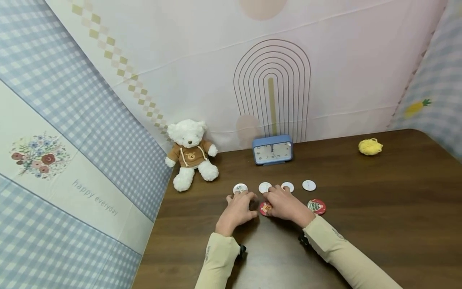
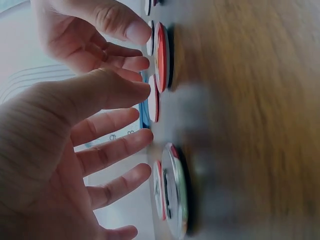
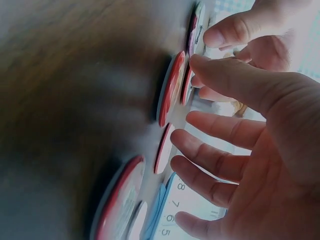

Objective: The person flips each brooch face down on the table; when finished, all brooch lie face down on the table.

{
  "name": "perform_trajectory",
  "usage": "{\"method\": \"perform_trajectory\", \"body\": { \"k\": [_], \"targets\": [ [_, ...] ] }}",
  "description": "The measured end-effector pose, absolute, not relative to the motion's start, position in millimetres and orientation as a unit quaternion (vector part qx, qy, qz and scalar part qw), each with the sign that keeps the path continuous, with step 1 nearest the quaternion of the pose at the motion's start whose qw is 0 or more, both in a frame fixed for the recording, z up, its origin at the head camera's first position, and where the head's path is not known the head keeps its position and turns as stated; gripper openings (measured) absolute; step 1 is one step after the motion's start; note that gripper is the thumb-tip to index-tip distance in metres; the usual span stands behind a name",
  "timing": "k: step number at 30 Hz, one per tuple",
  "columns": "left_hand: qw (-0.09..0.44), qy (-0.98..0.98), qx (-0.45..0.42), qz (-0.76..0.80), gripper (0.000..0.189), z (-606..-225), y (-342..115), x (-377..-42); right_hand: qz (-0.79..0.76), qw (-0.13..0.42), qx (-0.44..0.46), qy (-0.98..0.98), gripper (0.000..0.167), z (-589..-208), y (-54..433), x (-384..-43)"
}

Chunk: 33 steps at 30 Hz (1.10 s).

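Note:
My left hand (image 1: 239,210) hovers low over the table with its fingers spread and holds nothing. Close by its fingers, in the left wrist view, is a round badge (image 2: 174,192), which the hand hides in the head view. My right hand (image 1: 288,204) reaches over a red round badge (image 1: 265,208) with a yellowish figure; its fingers are apart and the thumb tip is right at the badge's edge. Behind the hands lies a row of white discs, among them one (image 1: 240,187) at my left fingertips and another (image 1: 265,187) by my right fingers.
Right of my right hand lies a red badge with a green tree (image 1: 316,206), with a white disc (image 1: 309,185) behind it. A blue clock (image 1: 272,149), a white teddy bear (image 1: 189,154) and yellow yarn (image 1: 370,147) stand along the table's back.

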<state>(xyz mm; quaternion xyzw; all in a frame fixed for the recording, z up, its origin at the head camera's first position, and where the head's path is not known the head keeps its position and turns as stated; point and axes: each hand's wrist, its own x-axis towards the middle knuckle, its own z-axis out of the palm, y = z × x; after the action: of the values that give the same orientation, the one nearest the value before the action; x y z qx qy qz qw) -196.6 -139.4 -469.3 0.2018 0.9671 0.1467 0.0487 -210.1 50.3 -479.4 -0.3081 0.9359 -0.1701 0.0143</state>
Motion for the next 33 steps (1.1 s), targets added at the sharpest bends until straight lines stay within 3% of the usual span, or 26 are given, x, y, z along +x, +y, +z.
{"method": "perform_trajectory", "body": {
  "k": [33],
  "targets": [
    [0.051,0.965,0.221,0.133,0.025,-474,-119,-202,-0.193,-0.001,-0.331,0.924,0.023,-481,56,-208]
  ]
}}
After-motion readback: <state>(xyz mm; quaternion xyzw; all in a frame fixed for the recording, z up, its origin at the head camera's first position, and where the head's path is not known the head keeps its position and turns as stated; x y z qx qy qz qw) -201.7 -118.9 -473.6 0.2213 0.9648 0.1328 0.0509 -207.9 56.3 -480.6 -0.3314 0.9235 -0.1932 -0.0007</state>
